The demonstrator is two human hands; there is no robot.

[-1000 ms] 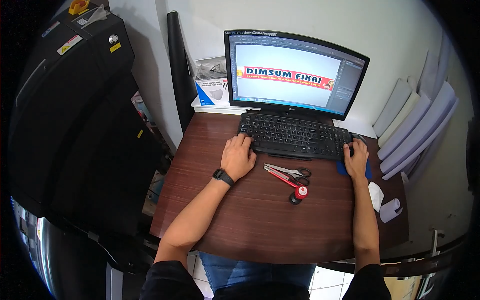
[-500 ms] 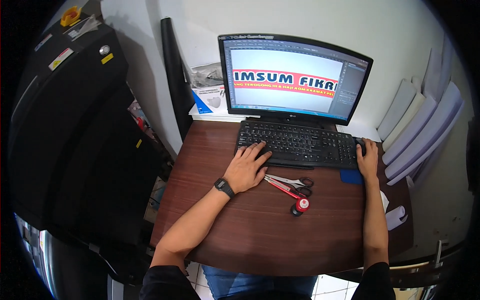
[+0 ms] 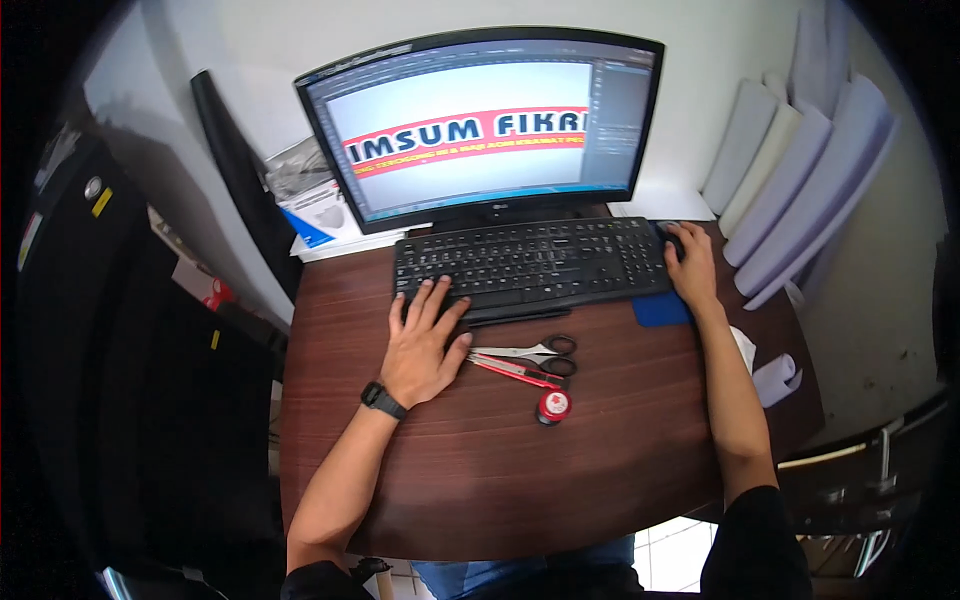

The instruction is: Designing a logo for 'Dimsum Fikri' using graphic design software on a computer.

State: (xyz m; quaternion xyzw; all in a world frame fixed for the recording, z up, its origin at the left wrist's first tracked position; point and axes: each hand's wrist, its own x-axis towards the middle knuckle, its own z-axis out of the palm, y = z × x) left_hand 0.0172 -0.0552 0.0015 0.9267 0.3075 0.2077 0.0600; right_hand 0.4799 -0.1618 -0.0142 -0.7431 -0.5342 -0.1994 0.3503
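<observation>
My left hand (image 3: 418, 350) rests with fingers spread on the lower left keys of a black keyboard (image 3: 545, 262); a dark watch is on that wrist. At the keyboard's right end my right hand (image 3: 692, 265) is curled over a dark computer mouse (image 3: 668, 240), mostly hidden beneath it. A blue mouse pad (image 3: 663, 310) shows below. Behind the keyboard stands a monitor (image 3: 480, 120) with a red and white banner design on its screen. Near my left thumb lie black-handled scissors (image 3: 540, 350), a red cutter knife (image 3: 520, 371) and a small red-capped round stamp (image 3: 553, 405).
Everything stands on a dark brown wooden desk (image 3: 560, 490). Tall pale rolls (image 3: 790, 170) lean at the right wall, and a small white roll (image 3: 776, 380) lies at the desk's right edge. A large black machine (image 3: 130, 330) is on the left, with a black tube (image 3: 245, 175) beside it.
My view has turned, so the desk and monitor sit further left and look tilted. My left hand stays at the keyboard and my right hand on the mouse.
</observation>
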